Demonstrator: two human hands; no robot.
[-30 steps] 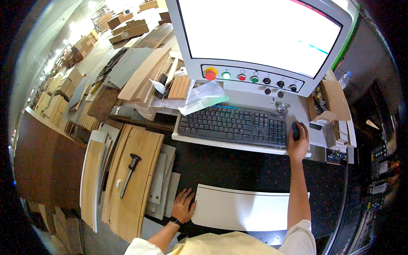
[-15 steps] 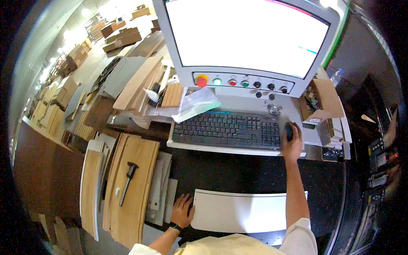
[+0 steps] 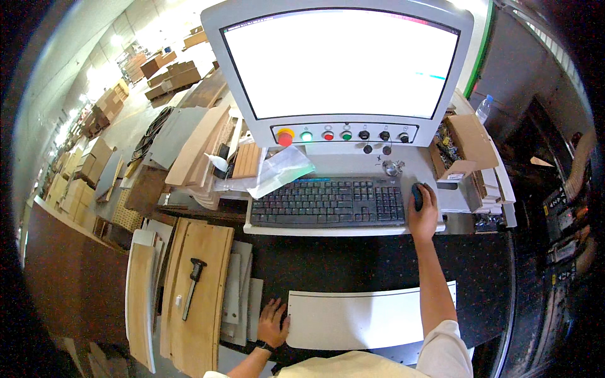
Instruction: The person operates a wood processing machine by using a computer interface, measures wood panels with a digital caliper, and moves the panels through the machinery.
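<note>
Fingers of the right hand (image 3: 423, 220), head view: curled over a black mouse (image 3: 416, 197), just right of the dark keyboard (image 3: 331, 203). Left hand (image 3: 272, 326) slightly spread, grasping nothing visible, beside the left end of a white panel (image 3: 353, 318); whether they touch, cannot tell. Panel flat on a black, speckled work surface (image 3: 328, 258). Wooden boards (image 3: 211, 283) stacked left, a caliper (image 3: 191, 288) on top. Lit monitor (image 3: 340, 69) behind keyboard; open carton (image 3: 474, 143) right. Upper left: bright hall, brown boxes (image 3: 178, 78) on pale floor (image 3: 129, 123)
</note>
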